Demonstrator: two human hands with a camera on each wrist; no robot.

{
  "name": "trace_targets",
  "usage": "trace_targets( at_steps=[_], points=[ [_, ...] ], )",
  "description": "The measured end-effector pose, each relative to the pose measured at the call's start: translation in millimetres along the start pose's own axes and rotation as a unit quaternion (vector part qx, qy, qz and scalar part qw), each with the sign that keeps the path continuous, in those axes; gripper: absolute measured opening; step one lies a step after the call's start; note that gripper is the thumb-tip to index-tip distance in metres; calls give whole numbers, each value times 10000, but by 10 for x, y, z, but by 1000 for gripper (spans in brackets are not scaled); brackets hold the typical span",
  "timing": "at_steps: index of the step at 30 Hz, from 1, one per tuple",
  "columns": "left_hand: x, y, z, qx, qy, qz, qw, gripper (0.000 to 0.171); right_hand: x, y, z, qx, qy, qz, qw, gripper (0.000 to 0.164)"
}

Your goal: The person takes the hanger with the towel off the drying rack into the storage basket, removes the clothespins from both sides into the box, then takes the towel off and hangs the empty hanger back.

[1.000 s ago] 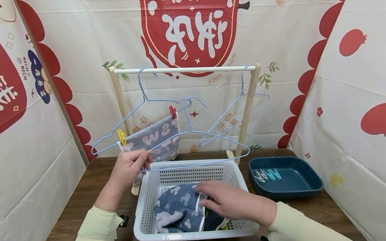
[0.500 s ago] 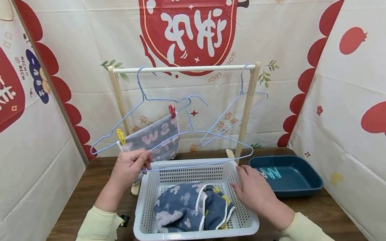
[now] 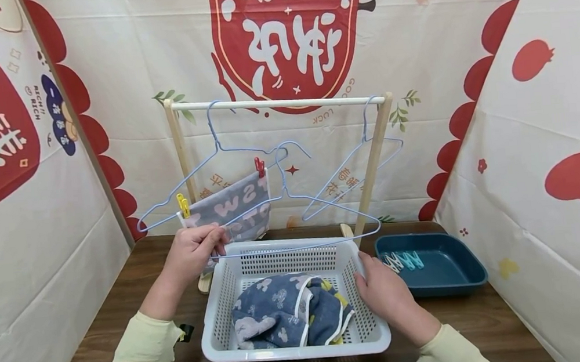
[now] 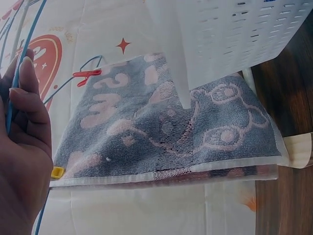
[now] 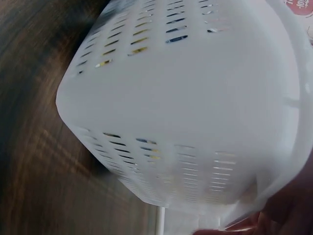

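My left hand pinches the lower left corner of a blue wire clothes hanger, holding it up over the back of the white basket. My right hand grips the basket's right rim, its fingers low in the right wrist view. Inside the basket lie crumpled dark blue towels with white trim and pale prints. Behind my left hand, a grey and pink towel hangs from another hanger, clipped by a yellow clothespin and a red clothespin.
A wooden rack with a white rail stands at the back; a third hanger hangs at its right end. On the right, a dark blue tray holds several white and teal clothespins. Printed cloth walls surround the brown table.
My right hand has left the towels and moved right onto the basket's rim, uncovering a second towel with yellow print. The left hand stays in place with the hanger.
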State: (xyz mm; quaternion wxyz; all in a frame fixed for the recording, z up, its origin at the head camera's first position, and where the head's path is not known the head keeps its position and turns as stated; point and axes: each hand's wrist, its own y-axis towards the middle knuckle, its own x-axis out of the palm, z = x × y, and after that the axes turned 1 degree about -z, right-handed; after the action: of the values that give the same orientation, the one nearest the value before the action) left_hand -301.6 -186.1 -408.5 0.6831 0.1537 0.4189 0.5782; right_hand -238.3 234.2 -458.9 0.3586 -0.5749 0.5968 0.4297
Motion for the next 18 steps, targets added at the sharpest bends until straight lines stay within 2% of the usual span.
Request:
trace_targets(
  at_steps=[5,18],
  points=[
    [-40,-27,52,-50,101,55,9999,26,33,2,3,281,487,-211,9982,67],
    [-218,-64,133,-149,150,386,9990,25,74,-15,15,291,719,-106,9969,67]
  ],
)
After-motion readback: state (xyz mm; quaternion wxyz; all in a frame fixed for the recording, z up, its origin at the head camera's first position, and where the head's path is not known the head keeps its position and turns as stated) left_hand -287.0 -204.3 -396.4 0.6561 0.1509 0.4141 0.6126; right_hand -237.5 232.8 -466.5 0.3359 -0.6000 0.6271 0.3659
